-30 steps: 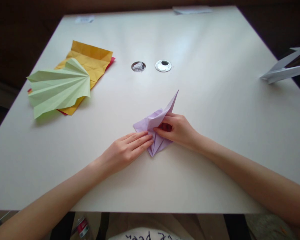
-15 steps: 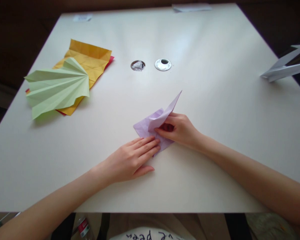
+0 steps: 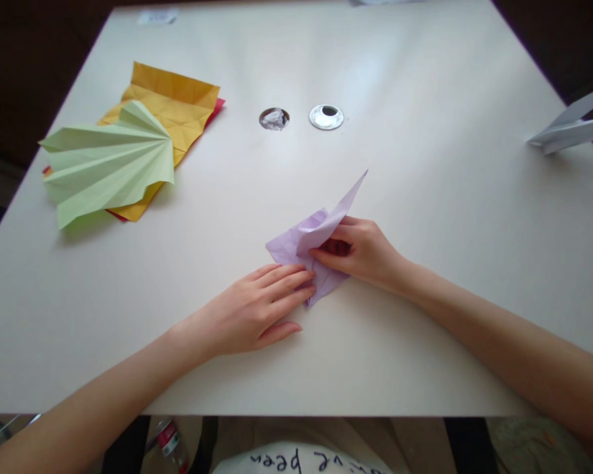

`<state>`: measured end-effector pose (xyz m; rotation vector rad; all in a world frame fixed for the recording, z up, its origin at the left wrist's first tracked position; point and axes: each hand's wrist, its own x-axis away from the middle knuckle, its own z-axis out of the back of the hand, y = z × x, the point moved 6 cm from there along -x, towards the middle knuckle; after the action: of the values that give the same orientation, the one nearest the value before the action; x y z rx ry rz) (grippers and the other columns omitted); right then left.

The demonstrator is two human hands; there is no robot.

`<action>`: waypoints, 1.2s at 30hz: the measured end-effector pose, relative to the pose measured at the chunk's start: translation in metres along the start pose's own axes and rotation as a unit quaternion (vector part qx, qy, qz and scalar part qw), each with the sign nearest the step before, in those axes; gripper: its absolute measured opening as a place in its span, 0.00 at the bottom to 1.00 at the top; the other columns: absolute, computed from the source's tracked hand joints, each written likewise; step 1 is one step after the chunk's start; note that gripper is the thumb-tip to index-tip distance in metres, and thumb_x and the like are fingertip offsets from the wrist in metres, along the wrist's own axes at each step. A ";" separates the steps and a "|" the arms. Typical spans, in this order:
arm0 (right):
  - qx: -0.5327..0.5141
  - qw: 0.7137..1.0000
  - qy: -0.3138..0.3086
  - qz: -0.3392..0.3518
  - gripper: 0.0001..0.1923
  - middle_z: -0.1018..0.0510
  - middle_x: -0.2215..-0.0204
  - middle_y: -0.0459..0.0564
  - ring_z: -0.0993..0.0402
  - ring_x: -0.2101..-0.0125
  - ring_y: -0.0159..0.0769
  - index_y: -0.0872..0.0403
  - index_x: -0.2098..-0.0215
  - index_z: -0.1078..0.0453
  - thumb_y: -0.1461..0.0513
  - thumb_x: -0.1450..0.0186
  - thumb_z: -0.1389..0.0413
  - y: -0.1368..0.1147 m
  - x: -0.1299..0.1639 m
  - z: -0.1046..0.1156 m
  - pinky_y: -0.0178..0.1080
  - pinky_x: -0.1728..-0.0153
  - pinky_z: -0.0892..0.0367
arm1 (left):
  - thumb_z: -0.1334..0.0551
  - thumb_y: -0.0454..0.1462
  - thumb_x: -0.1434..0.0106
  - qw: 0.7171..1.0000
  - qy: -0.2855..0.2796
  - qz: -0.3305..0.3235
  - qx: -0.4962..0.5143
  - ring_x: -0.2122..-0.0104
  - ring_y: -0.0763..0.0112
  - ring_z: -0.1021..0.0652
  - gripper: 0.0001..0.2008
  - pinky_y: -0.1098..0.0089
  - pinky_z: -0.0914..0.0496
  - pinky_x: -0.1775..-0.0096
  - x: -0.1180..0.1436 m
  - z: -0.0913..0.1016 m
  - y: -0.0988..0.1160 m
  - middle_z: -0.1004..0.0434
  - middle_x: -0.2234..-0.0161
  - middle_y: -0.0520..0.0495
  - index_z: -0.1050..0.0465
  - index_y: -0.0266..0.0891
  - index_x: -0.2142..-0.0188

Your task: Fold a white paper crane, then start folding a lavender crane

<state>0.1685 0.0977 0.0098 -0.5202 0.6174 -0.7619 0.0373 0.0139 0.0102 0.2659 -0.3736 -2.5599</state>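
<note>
A folded sheet of light purple paper (image 3: 326, 227) lies on the white table, one pointed flap of it raised toward the upper right. My right hand (image 3: 360, 249) pinches that flap between thumb and fingers; some of its fingertips are hidden behind the paper. My left hand (image 3: 261, 306) lies flat, fingers stretched out and their tips resting on the near left part of the purple paper. The thumb of that hand is spread apart on the tabletop.
Left on the white table (image 3: 202, 375) lie a pleated light green paper (image 3: 113, 164) and a creased yellow paper (image 3: 188, 118), with red paper (image 3: 216, 108) beneath. Beyond the hands are a hole (image 3: 275, 119) and a silver grommet (image 3: 326, 117). Folded white paper (image 3: 573, 128) stands at right.
The camera view has shifted slightly, moving the tabletop things a little in the picture. Both hands keep about the same hold on the purple paper.
</note>
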 end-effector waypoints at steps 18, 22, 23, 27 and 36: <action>0.010 0.999 -0.002 -0.041 0.04 0.29 0.79 0.45 0.35 0.80 0.26 0.57 0.77 0.30 0.65 0.45 0.43 0.002 0.001 0.000 0.30 0.78 0.39 | 0.43 0.32 0.37 0.992 0.112 -0.037 -0.052 0.54 0.65 0.25 0.10 0.66 0.27 0.53 -0.001 0.015 0.012 0.24 0.56 0.42 0.29 0.31 0.58; 0.013 0.999 0.001 -0.039 0.03 0.30 0.80 0.44 0.36 0.80 0.26 0.57 0.77 0.30 0.65 0.46 0.43 0.002 0.000 0.001 0.30 0.78 0.39 | 0.43 0.32 0.38 0.989 0.124 -0.047 -0.069 0.57 0.65 0.24 0.09 0.66 0.27 0.56 -0.001 0.016 0.014 0.22 0.59 0.44 0.28 0.32 0.59; 0.013 0.999 0.002 -0.037 0.03 0.30 0.80 0.44 0.36 0.81 0.26 0.57 0.77 0.30 0.65 0.46 0.42 0.002 0.000 0.001 0.30 0.79 0.40 | 0.42 0.32 0.38 0.988 0.125 -0.048 -0.072 0.58 0.66 0.24 0.08 0.67 0.27 0.57 -0.002 0.016 0.015 0.22 0.59 0.44 0.28 0.33 0.60; 0.016 0.999 0.002 -0.034 0.03 0.30 0.80 0.45 0.36 0.81 0.26 0.58 0.77 0.30 0.65 0.46 0.42 0.001 0.000 0.000 0.30 0.79 0.40 | 0.42 0.31 0.39 0.988 0.124 -0.049 -0.071 0.60 0.66 0.24 0.07 0.67 0.27 0.60 -0.002 0.016 0.016 0.23 0.61 0.44 0.28 0.32 0.61; 0.013 0.999 0.002 -0.040 0.03 0.30 0.80 0.45 0.35 0.80 0.26 0.57 0.77 0.30 0.65 0.46 0.42 0.002 0.000 0.000 0.30 0.79 0.40 | 0.42 0.31 0.39 0.988 0.137 -0.041 -0.058 0.58 0.65 0.24 0.10 0.67 0.27 0.59 0.000 0.018 0.011 0.22 0.60 0.44 0.30 0.32 0.57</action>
<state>0.1696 0.0984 0.0086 -0.5219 0.5912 -0.8463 0.0379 0.0084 0.0303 0.5927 -0.1105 -2.5657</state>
